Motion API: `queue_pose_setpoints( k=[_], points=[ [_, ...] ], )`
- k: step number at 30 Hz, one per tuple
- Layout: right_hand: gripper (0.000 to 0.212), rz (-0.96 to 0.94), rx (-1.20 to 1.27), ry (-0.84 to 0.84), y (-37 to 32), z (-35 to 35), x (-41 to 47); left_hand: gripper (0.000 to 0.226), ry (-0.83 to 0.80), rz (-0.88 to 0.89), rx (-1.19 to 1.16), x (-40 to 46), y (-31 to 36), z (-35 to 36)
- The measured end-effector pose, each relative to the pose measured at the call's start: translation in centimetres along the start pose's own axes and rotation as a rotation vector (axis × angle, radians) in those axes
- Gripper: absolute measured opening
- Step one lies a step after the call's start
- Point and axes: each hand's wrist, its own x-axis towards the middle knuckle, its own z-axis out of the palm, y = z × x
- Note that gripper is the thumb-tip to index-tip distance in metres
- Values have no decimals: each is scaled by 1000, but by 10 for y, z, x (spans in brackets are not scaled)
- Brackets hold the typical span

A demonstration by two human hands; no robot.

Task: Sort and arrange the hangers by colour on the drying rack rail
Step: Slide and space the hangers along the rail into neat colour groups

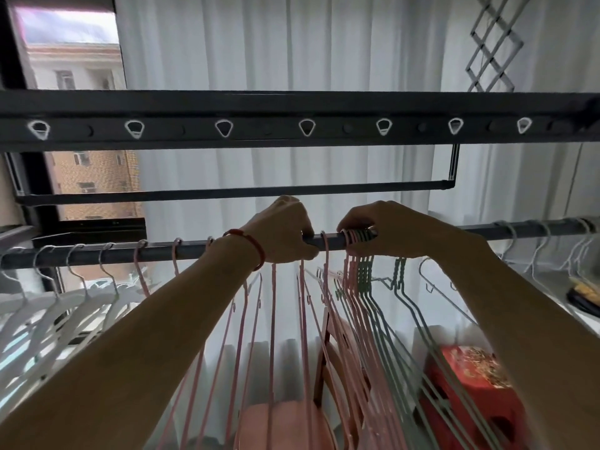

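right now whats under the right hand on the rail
Under the right hand sits a tight bunch of hooks on the rail: pink hangers, then green hangers. The fingers curl over the hooks, so how many are there cannot be counted.

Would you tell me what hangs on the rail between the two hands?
In the head view, one pink hanger hook sits on the rail between the left hand and right hand.

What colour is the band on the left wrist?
Red, seen in the head view.
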Motion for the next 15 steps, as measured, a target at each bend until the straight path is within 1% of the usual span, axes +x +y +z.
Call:
queue_pose_setpoints(
  k=[15],
  points=[
    [33, 7, 16, -2, 3, 0, -1, 27, -26, -5, 9, -4, -3, -2]
  ],
)
